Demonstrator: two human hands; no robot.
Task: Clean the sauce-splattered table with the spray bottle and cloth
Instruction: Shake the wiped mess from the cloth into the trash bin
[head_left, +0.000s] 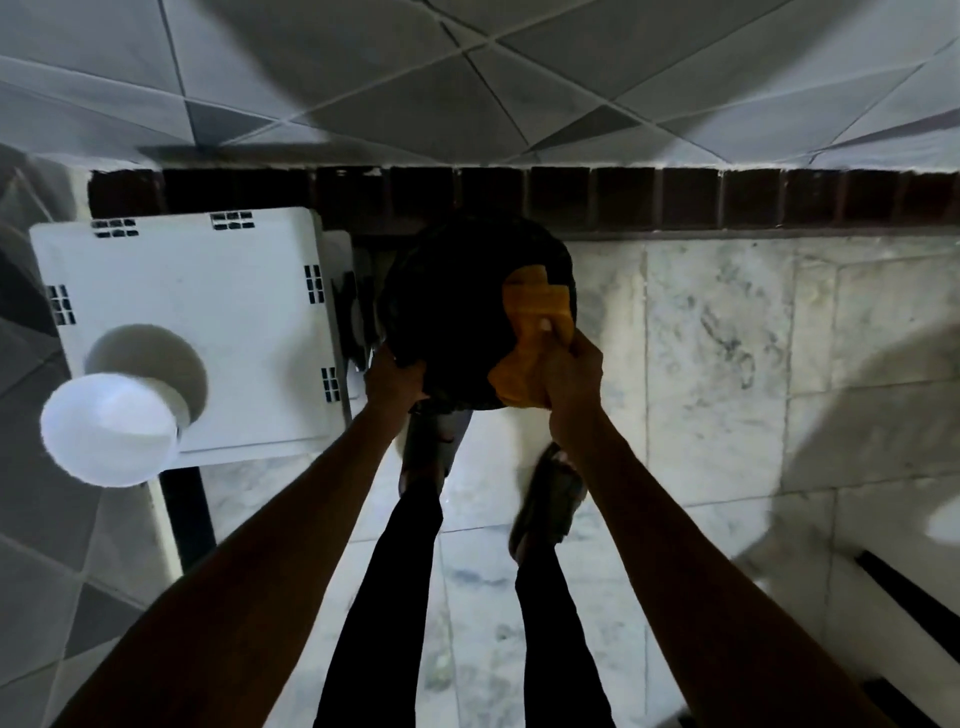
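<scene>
Marble-patterned floor tiles (727, 338) underfoot, with a dark brick-coloured band (571, 197) along the base of a wall tiled in grey diagonal shapes (363, 67). Seen from straight above: a round black table (447, 312) close to that band, its surface too dark to show any sauce marks. Left hand (392, 376) closed on the near left rim of the table, fingers wrapped over the edge. Right hand (571, 374) gripping a yellow-orange cloth (535, 317), bunched under the palm and spread forward across the right side of the tabletop, thumb pressed on top of the fabric. Both bare forearms reaching forward from the bottom corners of the view. Below the table, two legs in dark trousers (395, 571) and two feet in dark sandals (550, 493) planted on the floor, one partly hidden under the table's near rim. To the left, just beside the black table, a white plastic square surface (208, 291) with small slotted vents near its edges and a round hollow. At its near left corner, a white rounded object (109, 431), blurred and not identifiable. Spray bottle not visible anywhere. Lower right corner blurred, with dark bars (904, 587) against a pale surface.
</scene>
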